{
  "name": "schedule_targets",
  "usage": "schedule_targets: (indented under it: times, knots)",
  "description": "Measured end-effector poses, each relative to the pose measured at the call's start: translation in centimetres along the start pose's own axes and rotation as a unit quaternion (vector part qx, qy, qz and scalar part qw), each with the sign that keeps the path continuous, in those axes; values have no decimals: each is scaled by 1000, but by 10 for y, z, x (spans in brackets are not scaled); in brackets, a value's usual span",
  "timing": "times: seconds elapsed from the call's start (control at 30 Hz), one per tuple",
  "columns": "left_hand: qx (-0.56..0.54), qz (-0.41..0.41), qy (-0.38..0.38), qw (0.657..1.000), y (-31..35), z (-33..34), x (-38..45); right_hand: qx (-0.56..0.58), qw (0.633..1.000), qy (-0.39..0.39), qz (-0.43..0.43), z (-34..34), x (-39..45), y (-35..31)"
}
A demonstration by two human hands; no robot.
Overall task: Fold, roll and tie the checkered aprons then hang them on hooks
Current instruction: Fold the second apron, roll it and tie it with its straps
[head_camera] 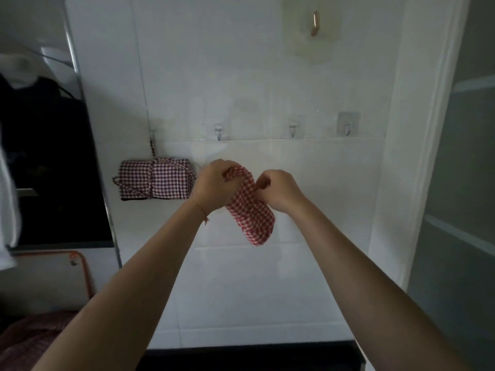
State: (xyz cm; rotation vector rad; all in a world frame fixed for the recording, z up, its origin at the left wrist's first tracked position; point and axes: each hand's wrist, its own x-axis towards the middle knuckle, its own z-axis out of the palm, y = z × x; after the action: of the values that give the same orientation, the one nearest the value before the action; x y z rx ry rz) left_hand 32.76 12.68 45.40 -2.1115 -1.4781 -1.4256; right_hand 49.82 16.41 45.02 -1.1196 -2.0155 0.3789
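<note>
I hold a rolled red-and-white checkered apron (251, 212) up in front of the white tiled wall. My left hand (214, 183) grips its upper end, fingers curled round the cloth. My right hand (278, 190) pinches the roll just right of that, thumb and fingers closed on the fabric or its strap. The bundle's lower end hangs free below both hands. A second rolled, tied checkered apron (155, 179) hangs by its strap from the leftmost hook (152, 135).
Three bare hooks (218, 131) (293, 129) (347, 128) run along the wall above my hands, and a brass hook (315, 24) sits higher up. A dark appliance (48, 162) stands at left. More checkered cloth (29, 341) lies at lower left. A door frame (417, 156) borders the right.
</note>
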Motion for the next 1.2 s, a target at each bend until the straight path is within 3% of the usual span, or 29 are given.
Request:
schedule_targets:
  times: [0.2,0.37,0.6,0.87,1.2]
  knots:
    - [4,-40,67,997,-16,-34,26,235,970,3,66,7,37,-22]
    - [-24,-84,101,991,-34,-47,39,291,954,-43,67,13,66,-38]
    - [-62,-160,167,971,-53,-48,58,279,956,40,86,27,104,-60]
    - [-92,-198,183,958,-71,-47,79,142,977,157,-4,33,122,-76]
    - [-103,-207,185,955,-76,-39,80,56,987,152,-10,32,123,-81]
